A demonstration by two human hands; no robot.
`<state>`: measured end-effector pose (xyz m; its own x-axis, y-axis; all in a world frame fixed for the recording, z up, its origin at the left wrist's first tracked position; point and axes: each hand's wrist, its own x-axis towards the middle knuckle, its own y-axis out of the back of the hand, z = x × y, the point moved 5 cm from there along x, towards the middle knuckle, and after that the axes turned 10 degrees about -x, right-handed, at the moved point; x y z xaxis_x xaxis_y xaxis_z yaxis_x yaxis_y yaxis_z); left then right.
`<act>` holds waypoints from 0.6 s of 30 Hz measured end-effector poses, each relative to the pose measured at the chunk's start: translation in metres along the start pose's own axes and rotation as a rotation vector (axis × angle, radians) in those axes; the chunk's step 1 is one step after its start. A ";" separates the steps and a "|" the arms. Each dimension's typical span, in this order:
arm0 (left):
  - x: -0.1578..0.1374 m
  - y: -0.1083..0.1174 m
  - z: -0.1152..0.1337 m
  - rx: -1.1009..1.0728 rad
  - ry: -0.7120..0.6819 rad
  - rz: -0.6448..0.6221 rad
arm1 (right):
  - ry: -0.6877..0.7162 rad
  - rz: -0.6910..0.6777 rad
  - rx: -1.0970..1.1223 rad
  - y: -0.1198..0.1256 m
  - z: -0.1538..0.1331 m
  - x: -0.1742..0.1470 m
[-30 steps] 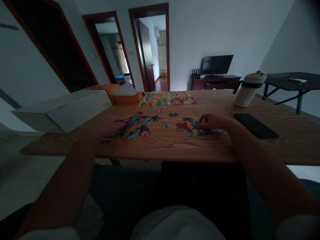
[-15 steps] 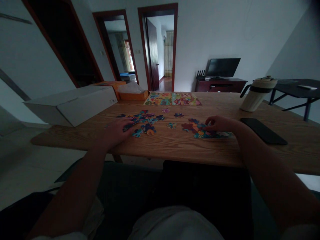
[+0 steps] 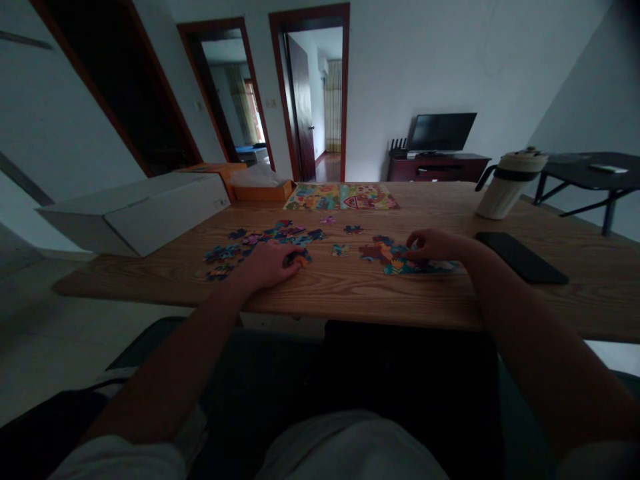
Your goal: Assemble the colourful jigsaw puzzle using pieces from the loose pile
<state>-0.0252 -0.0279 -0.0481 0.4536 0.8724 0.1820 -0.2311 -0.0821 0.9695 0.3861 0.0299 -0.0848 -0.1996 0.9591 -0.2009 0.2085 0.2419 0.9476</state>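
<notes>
My left hand (image 3: 270,265) is low over the left group of loose jigsaw pieces (image 3: 223,253), palm down. Its thumb and fingers close around a dark and orange puzzle piece (image 3: 302,260) at the group's right edge. My right hand (image 3: 433,245) is curled above a partly joined puzzle section (image 3: 395,265), fingertips and thumb bent down towards it. What sits between those fingertips is too dark and small to make out. Between the hands lie a single teal and yellow piece (image 3: 341,251), a dark blue piece (image 3: 353,229) and a pink piece (image 3: 327,220).
A printed picture sheet (image 3: 345,197) lies at the table's far edge. A long white box (image 3: 165,212) and an orange box (image 3: 263,192) stand at left. To the right are a black phone-like slab (image 3: 520,257) and a cream tumbler (image 3: 507,190) with a handle.
My left hand has moved right across the loose pieces, uncovering those at the left, and now closes at the orange-marked piece. My right hand stays over the joined section.
</notes>
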 end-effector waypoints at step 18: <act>0.170 -0.027 0.063 -0.117 -0.059 -0.294 | 0.039 0.025 -0.017 0.003 -0.012 -0.005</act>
<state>0.1124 0.0920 -0.0326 0.5642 0.8207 -0.0901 -0.1786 0.2279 0.9572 0.3764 0.0246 -0.0784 -0.2314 0.9582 -0.1681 0.1980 0.2156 0.9562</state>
